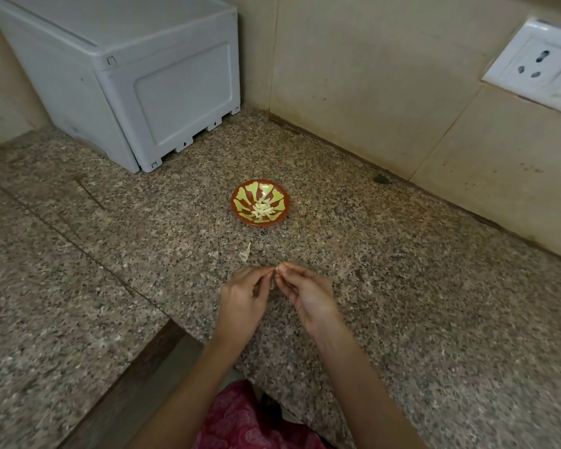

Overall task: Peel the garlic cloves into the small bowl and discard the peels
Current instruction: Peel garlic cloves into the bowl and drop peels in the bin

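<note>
A small red bowl [240, 202] with a yellow-green pattern stands on the granite counter and holds several peeled garlic cloves [263, 209]. Closer to me, my left hand [245, 298] and my right hand [305, 291] meet fingertip to fingertip. Between them they pinch a small garlic clove [278, 269], mostly hidden by the fingers. A pale scrap of garlic peel [245, 253] lies on the counter just left of and beyond my left hand, between the hands and the bowl.
A grey plastic box [136, 82] stands at the back left against the wall. Tiled walls form a corner behind the bowl, with a white socket [538, 64] at right. The counter [434, 303] has a front edge step at lower left.
</note>
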